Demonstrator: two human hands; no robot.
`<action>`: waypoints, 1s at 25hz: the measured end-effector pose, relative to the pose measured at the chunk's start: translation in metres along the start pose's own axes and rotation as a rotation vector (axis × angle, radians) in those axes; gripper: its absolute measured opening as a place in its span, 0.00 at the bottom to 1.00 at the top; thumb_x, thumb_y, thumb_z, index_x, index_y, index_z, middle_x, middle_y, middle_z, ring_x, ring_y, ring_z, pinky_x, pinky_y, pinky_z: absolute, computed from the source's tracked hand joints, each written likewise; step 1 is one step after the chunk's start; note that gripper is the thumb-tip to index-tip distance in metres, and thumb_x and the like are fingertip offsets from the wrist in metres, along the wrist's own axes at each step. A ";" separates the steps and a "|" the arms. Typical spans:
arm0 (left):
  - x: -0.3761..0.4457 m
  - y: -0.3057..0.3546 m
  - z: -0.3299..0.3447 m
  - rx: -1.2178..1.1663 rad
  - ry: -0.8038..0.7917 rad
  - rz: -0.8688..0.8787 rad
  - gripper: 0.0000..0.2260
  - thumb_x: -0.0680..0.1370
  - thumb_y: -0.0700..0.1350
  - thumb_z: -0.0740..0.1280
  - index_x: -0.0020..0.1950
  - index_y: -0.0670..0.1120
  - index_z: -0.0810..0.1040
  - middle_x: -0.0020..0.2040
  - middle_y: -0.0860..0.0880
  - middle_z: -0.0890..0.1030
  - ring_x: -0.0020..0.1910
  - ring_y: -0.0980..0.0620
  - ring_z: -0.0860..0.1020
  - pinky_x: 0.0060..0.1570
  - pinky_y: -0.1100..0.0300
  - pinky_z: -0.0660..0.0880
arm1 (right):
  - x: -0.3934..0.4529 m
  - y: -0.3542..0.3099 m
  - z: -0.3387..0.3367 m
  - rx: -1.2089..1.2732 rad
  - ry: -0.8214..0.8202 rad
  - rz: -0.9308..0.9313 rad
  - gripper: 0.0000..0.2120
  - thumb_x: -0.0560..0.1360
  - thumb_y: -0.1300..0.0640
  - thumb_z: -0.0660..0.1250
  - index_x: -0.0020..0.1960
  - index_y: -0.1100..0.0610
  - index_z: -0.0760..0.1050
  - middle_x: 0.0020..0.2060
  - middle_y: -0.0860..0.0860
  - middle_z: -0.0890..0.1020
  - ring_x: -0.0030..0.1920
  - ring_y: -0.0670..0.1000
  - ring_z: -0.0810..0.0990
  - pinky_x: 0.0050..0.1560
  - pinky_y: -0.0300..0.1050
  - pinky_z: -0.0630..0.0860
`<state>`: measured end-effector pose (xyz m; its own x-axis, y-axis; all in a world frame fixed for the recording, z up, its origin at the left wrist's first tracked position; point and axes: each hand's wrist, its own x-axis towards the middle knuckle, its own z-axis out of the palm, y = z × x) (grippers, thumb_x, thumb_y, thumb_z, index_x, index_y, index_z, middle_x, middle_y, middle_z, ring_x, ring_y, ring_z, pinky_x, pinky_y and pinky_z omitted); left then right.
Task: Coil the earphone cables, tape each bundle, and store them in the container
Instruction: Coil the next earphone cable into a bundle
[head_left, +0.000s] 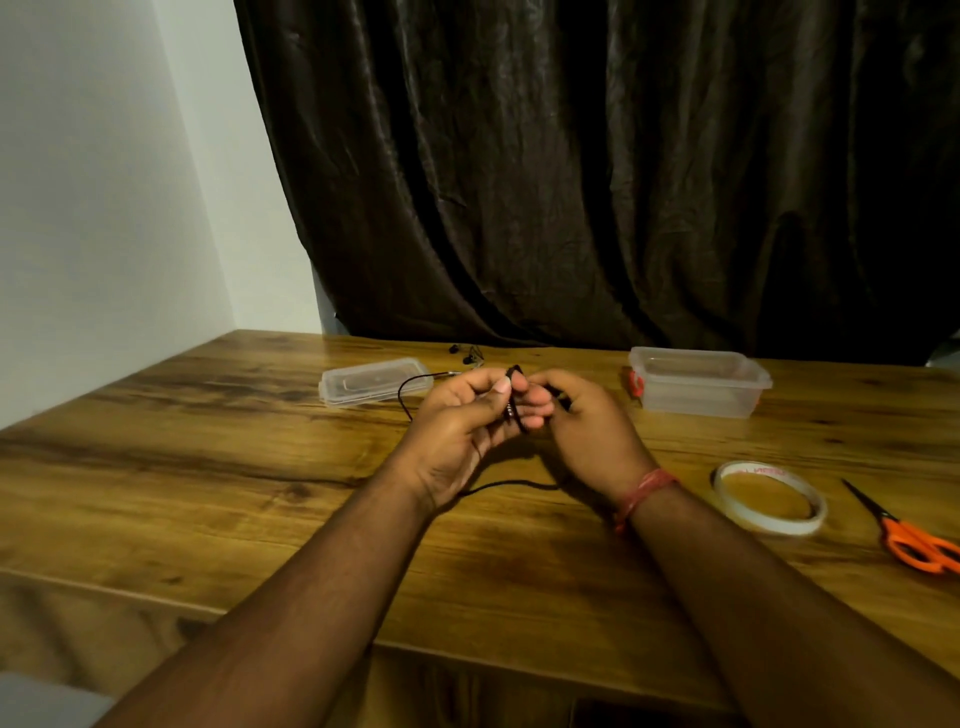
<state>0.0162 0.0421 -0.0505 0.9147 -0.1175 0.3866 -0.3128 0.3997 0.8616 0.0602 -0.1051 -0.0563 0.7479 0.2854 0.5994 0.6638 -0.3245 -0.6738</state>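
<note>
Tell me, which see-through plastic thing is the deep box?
The clear plastic container on the right, past the tape roll; the clear piece on the left is only its flat lid.

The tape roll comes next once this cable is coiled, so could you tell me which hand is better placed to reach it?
Probably the right hand: the tape roll lies just beside its wrist, while the left hand would have to cross over. Both now grip the black earphone cable.
</note>
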 end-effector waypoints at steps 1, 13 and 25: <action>0.002 0.001 0.002 -0.055 0.039 0.015 0.10 0.82 0.35 0.57 0.50 0.37 0.77 0.45 0.40 0.85 0.47 0.46 0.84 0.48 0.58 0.81 | -0.002 0.000 0.002 -0.009 -0.059 0.029 0.10 0.78 0.64 0.63 0.51 0.54 0.81 0.45 0.49 0.84 0.47 0.48 0.81 0.50 0.46 0.77; 0.027 0.010 -0.016 0.765 0.123 0.171 0.10 0.82 0.39 0.63 0.48 0.53 0.81 0.46 0.53 0.85 0.48 0.57 0.83 0.53 0.60 0.78 | -0.006 -0.021 0.010 -0.013 -0.158 0.068 0.08 0.78 0.55 0.67 0.41 0.56 0.77 0.34 0.51 0.81 0.33 0.49 0.81 0.37 0.48 0.77; 0.014 0.005 -0.023 0.166 -0.150 -0.127 0.08 0.78 0.41 0.62 0.48 0.41 0.80 0.39 0.44 0.79 0.38 0.50 0.78 0.47 0.52 0.73 | 0.007 -0.014 -0.010 -0.075 0.180 -0.186 0.04 0.75 0.62 0.71 0.44 0.55 0.81 0.40 0.43 0.77 0.44 0.42 0.77 0.45 0.33 0.71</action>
<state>0.0335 0.0634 -0.0482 0.9051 -0.2957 0.3056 -0.2469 0.2197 0.9438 0.0563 -0.1073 -0.0383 0.5963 0.1831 0.7816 0.7827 -0.3491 -0.5154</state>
